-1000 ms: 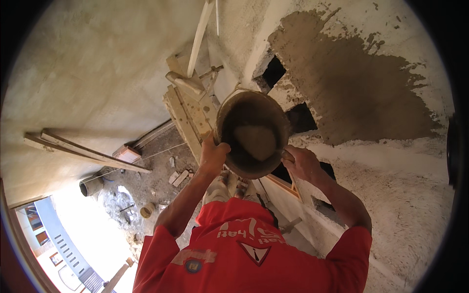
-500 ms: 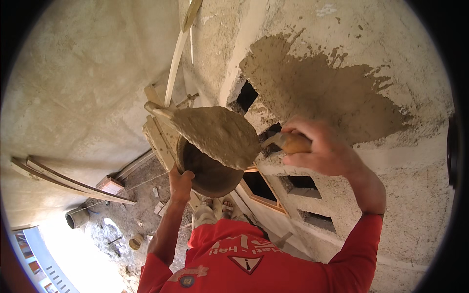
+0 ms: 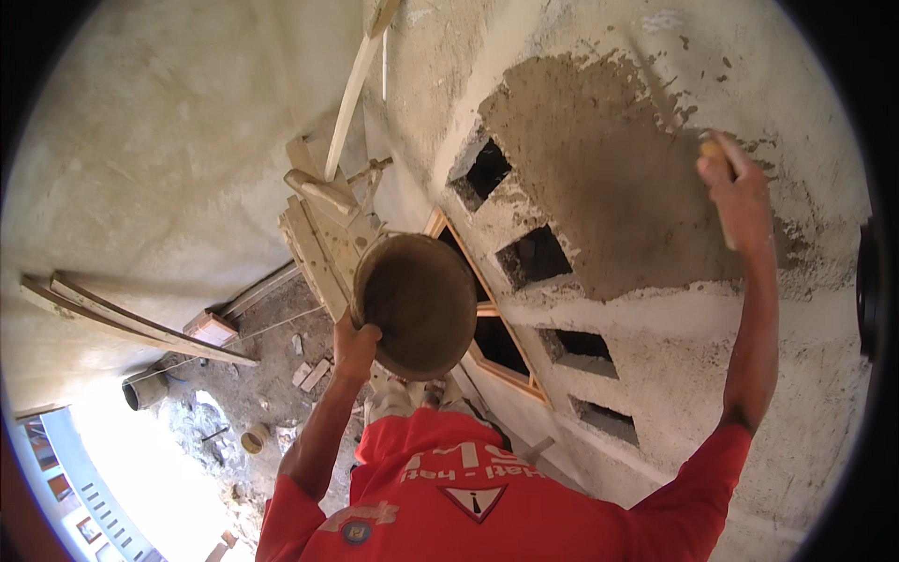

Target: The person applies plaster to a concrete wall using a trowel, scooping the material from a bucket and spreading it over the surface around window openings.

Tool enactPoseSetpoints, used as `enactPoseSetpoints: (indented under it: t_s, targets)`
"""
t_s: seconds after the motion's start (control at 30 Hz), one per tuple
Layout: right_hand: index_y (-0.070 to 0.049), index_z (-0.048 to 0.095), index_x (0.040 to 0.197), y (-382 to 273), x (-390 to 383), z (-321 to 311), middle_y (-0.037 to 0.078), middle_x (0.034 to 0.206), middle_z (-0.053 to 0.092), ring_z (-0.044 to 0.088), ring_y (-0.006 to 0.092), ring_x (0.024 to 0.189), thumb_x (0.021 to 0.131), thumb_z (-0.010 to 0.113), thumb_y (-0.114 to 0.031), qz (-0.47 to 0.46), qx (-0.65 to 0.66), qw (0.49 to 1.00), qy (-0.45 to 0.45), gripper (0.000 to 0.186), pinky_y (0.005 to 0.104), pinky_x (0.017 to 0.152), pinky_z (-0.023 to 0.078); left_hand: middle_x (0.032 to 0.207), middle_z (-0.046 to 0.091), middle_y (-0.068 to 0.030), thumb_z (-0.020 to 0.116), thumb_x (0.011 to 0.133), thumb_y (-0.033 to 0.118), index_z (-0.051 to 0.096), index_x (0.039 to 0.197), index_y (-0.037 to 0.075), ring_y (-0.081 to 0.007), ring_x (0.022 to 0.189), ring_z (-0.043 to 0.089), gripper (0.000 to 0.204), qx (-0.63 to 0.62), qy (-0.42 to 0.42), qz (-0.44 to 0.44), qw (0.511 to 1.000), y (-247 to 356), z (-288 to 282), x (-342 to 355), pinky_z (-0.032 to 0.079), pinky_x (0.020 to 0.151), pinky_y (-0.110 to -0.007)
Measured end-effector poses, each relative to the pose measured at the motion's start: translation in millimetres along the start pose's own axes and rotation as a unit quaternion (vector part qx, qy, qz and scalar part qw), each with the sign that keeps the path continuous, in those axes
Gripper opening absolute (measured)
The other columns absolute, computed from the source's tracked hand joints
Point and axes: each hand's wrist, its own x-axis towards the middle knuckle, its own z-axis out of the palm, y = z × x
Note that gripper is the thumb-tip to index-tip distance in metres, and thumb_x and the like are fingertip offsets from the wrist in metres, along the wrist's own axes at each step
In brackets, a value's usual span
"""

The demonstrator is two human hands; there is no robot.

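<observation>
My left hand (image 3: 356, 347) grips the rim of a dark round bucket (image 3: 417, 304), thumb over the edge. The bucket is tilted so that its mortar-smeared inside shows. Out to the right, my right hand (image 3: 738, 192) is closed round the wooden handle of a trowel (image 3: 711, 148), close to the wall. Motion smears the trowel's blade, so its outline is hard to make out. A broad patch of wet brown mortar (image 3: 618, 178) covers the wall left of my right hand, with splashes along its upper edge.
Square openings (image 3: 534, 258) pierce the rough wall (image 3: 693, 347) below the patch, near a wooden window frame (image 3: 510, 370). Mortar-stained planks (image 3: 314, 253) lie behind the bucket. Rubble and a small pot (image 3: 255, 437) are on the ground far below my feet.
The trowel, heaped with mortar over the bucket before, has swung up and right to the wall. The wet patch now looks fuller at the top. My left hand still holds the bucket.
</observation>
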Motion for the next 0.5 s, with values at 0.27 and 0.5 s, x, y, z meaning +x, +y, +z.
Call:
enactPoseSetpoints:
  t_s: [0.27,0.5]
  targets:
    - [-0.005,0.06,0.127,11.3,-114.8,140.2,0.018,0.104,0.068,0.068,0.0292,0.095,0.09,0.067,-0.016,-0.219,-0.187,0.909,-0.3,0.039,0.0423,0.081,0.057,0.11,0.069,-0.0117,0.055,0.07,-0.002,0.06,0.13,-0.004,-0.0206,0.101,0.063,0.06,0.067,-0.059,0.009,0.996,27.9,27.2,0.7,0.05,0.092,-0.032]
    - [-0.004,0.06,0.124,8.5,-137.9,223.5,0.023,0.095,0.068,0.07,0.039,0.092,0.087,0.065,-0.012,-0.239,-0.226,0.868,-0.372,0.037,0.049,0.077,0.058,0.113,0.069,-0.0127,0.055,0.072,-0.002,0.056,0.136,-0.005,-0.0197,0.099,0.063,0.064,0.052,-0.099,0.071,0.991,53.6,43.1,3.1,0.05,0.092,-0.031]
